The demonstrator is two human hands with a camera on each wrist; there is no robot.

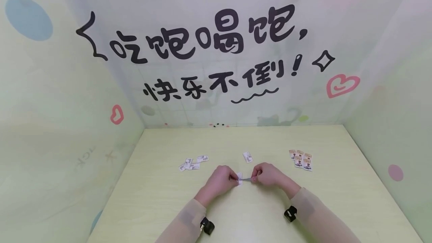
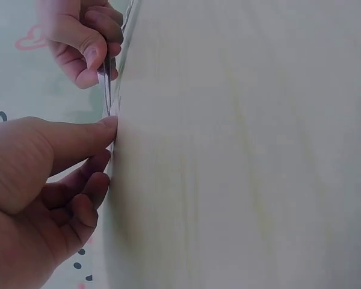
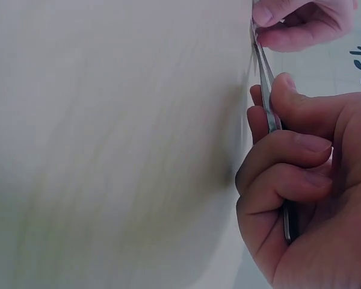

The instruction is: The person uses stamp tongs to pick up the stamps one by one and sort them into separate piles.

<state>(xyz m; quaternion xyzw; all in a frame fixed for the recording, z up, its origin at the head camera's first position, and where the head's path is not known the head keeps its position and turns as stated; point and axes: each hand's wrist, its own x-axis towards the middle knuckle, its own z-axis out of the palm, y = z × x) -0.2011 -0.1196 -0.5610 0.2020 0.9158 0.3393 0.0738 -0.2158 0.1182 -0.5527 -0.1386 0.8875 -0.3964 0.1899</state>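
In the head view a small white printed card [image 1: 240, 182] lies at the middle of the table, partly covered by my left hand [image 1: 221, 180]. My left thumb and a finger pinch its edge; in the left wrist view the left hand [image 2: 54, 168] stays low at the tabletop. My right hand [image 1: 268, 174] grips metal tweezers [image 1: 246, 179], whose tips point left and reach the card. Up close in the right wrist view, the right hand [image 3: 316, 174] curls round the tweezers [image 3: 269, 99]. Whether the tips clasp the card is too small to tell.
Another white card [image 1: 248, 156] lies just beyond my hands. Several white cards [image 1: 193, 166] are loosely heaped at left. At right, several brown-and-white cards [image 1: 302, 161] overlap in a cluster. Printed walls enclose the pale table [image 1: 162, 205] at back and sides.
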